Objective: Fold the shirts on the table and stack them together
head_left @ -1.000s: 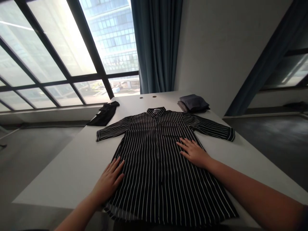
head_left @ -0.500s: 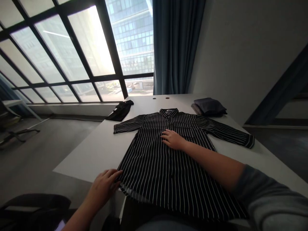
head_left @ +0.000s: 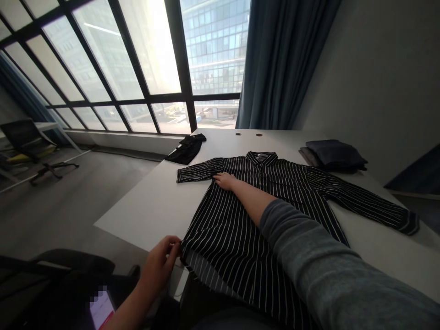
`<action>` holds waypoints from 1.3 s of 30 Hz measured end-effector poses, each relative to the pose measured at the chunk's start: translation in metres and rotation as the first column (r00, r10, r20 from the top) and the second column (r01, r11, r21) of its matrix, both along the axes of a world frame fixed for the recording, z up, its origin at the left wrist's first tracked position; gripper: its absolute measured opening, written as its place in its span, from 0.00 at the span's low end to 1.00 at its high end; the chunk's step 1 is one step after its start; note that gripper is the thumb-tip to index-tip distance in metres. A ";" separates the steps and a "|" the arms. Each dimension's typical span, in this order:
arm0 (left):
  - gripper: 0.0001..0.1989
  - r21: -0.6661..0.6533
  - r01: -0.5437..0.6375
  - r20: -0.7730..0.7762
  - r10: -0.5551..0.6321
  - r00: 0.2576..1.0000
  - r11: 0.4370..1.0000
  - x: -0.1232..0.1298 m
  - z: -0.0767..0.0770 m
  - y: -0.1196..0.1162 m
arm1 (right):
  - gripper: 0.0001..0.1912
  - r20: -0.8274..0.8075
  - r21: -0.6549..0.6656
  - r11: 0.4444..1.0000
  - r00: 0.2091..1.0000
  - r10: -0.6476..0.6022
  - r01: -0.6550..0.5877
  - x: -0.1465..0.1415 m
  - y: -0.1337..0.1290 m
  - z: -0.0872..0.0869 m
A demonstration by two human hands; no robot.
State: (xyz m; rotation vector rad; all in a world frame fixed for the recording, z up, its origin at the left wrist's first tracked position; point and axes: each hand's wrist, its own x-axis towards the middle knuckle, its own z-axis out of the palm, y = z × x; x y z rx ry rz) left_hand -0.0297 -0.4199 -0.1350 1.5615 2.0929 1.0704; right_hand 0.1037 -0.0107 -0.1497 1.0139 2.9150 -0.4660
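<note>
A black shirt with white stripes [head_left: 220, 215] lies spread on the white table [head_left: 147, 201], collar away from me and sleeves out to both sides. My left hand [head_left: 165, 256] pinches the shirt's lower left hem corner at the table's near edge, where the hem is slightly lifted and its inner side shows. Laid near the left armpit, my right hand [head_left: 225, 180] rests on the cloth with its fingers spread, and its forearm crosses the shirt front.
Folded dark clothes [head_left: 335, 155] are stacked at the back right of the table. A black garment [head_left: 187, 149] lies at the back left. A phone [head_left: 101, 309] is at the lower left, and an office chair [head_left: 29, 140] stands far left.
My right hand has moved left across the shirt, from the middle to near the left armpit. My left hand has closed on the hem corner. The view has turned left.
</note>
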 end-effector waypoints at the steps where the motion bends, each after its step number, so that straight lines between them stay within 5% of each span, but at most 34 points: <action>1: 0.15 -0.008 -0.050 0.061 0.050 0.997 0.999 0.002 -0.002 -0.003 | 0.30 0.013 -0.008 1.000 0.999 -0.030 0.030 -0.002 0.002 -0.002; 5: 0.15 0.019 -0.111 0.059 0.110 0.992 0.994 0.004 -0.010 -0.018 | 0.33 0.033 -0.003 0.999 0.998 -0.049 0.050 0.000 0.003 -0.012; 12: 0.11 0.102 0.062 -0.402 -0.016 0.915 0.993 0.004 -0.022 -0.022 | 0.35 0.001 0.047 0.997 0.998 -0.064 0.064 0.006 -0.002 -0.022; 15: 0.21 0.041 0.062 -0.509 -0.033 0.860 0.997 0.008 -0.022 -0.007 | 0.34 0.014 0.030 0.997 0.997 -0.075 0.074 -0.001 -0.007 -0.015; 20: 0.16 -0.215 -0.004 -0.425 -0.090 0.901 0.977 0.009 -0.013 0.012 | 0.34 -0.032 0.050 0.995 0.996 -0.087 0.088 0.009 -0.039 0.015; 23: 0.13 -0.249 -0.050 -0.330 -0.036 0.943 0.967 0.004 -0.010 0.010 | 0.31 -0.128 0.120 0.992 0.991 0.043 -0.027 0.061 -0.081 0.035; 26: 0.11 -0.213 -0.072 -0.261 0.014 0.965 0.974 -0.004 -0.011 0.003 | 0.24 -0.238 0.193 0.974 0.957 0.164 -0.119 0.154 -0.144 0.042; 32: 0.10 -0.189 -0.067 -0.271 0.014 0.963 0.980 -0.010 -0.012 -0.004 | 0.18 -0.266 0.232 0.973 0.962 0.067 -0.004 0.350 -0.282 -0.003; 35: 0.09 -0.201 -0.054 -0.310 -0.012 0.951 0.978 -0.010 -0.011 -0.003 | 0.23 -0.301 0.328 0.938 0.954 -0.006 0.110 0.401 -0.324 -0.029; 39: 0.07 -0.202 -0.017 -0.259 -0.036 0.965 0.979 -0.013 -0.011 0.002 | 0.18 -0.405 0.379 0.894 0.912 -0.072 0.239 0.420 -0.344 -0.037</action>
